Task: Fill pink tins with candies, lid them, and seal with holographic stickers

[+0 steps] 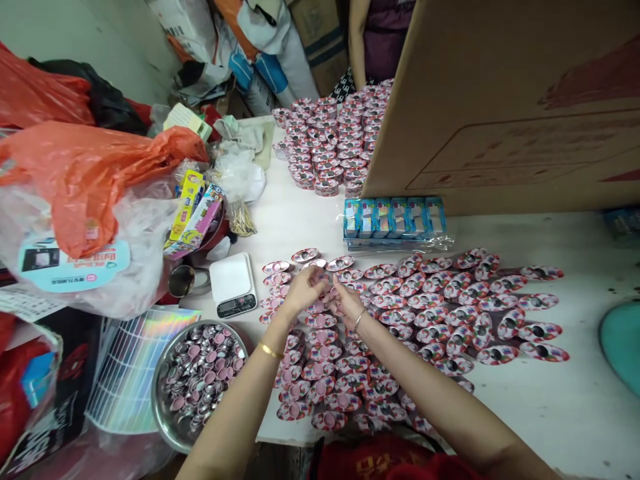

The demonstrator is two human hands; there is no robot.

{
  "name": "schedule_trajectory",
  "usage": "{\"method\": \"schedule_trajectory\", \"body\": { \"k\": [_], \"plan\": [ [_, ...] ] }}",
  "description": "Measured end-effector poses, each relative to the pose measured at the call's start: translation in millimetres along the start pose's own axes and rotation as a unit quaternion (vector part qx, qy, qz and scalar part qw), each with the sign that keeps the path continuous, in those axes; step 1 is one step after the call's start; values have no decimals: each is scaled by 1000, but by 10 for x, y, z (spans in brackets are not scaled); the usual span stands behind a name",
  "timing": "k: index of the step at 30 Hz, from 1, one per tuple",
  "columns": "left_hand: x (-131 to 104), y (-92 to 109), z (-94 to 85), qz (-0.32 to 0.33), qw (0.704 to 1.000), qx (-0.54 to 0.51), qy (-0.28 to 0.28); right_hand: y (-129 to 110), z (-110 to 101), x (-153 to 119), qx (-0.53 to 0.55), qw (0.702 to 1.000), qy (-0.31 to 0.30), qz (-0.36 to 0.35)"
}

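Note:
My left hand (309,288) and my right hand (347,305) are close together above the rows of oval printed cards or boxes (391,301). The fingers of both hands are bent inward in a pinch. A small pinkish thing seems to be between them, but it is too small to name. Each oval piece is red, white and pink, many with a dark round spot in the middle. Toward the left and front, several have a pink disc (329,419) in that spot. A steel bowl (156,400) to the left holds many small round pink and silvery caps (210,367).
A white digital scale (233,280) and a metal cup (183,280) stand left. Stacked oval pieces (327,143) rise at the back, near another person's arm (357,47). Wrapped blue boxes (395,219) lie before a large cardboard box (500,107). A teal stool (623,340) is right.

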State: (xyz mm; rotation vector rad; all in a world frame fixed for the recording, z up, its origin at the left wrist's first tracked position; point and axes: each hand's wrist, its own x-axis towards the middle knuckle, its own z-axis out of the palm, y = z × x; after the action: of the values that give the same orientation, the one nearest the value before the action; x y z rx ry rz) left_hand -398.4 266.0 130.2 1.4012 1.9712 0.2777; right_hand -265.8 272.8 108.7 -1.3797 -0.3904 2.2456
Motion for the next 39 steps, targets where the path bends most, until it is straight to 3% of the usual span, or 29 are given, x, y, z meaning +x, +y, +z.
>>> {"method": "schedule_trajectory", "body": {
  "k": [2,4,7,9,11,14,20,23,27,28,30,32,33,36,39],
  "plan": [
    [-144,-6,86,75,996,-51,11,-12,51,19,14,1000,-7,-8],
    [-176,-19,119,71,995,-45,61,-30,109,32,20,999,-30,-2],
    [17,-62,24,-34,991,-33,127,-79,152,41,42,994,-86,52],
    [255,-108,-107,-116,984,-9,137,-111,123,41,74,986,-116,94],
    [499,-157,-235,-180,975,37,123,-123,53,38,95,981,-125,113],
    [754,-221,-338,-220,967,111,67,-97,-73,34,85,984,-110,109],
    [859,-304,-355,-238,951,200,-3,-25,-122,46,51,990,-108,73],
    [847,-258,-410,-231,949,213,-14,-46,-66,48,39,993,-97,52],
    [627,-58,-392,-184,962,195,55,-126,-40,36,34,996,-79,29],
    [517,3,-343,-145,973,172,62,-146,-42,34,32,996,-79,26],
    [256,114,-191,-27,994,104,22,-169,-43,36,31,997,-74,20],
    [8,198,-12,76,995,49,-42,-169,-29,42,30,998,-55,16],
    [-83,228,68,96,993,38,-51,-161,-19,44,30,999,-40,11],
    [-127,289,210,63,997,30,-16,-136,-13,38,45,999,-8,-11],
    [143,355,199,-28,998,42,28,-127,-95,16,53,998,-3,-31]
  ]
}}
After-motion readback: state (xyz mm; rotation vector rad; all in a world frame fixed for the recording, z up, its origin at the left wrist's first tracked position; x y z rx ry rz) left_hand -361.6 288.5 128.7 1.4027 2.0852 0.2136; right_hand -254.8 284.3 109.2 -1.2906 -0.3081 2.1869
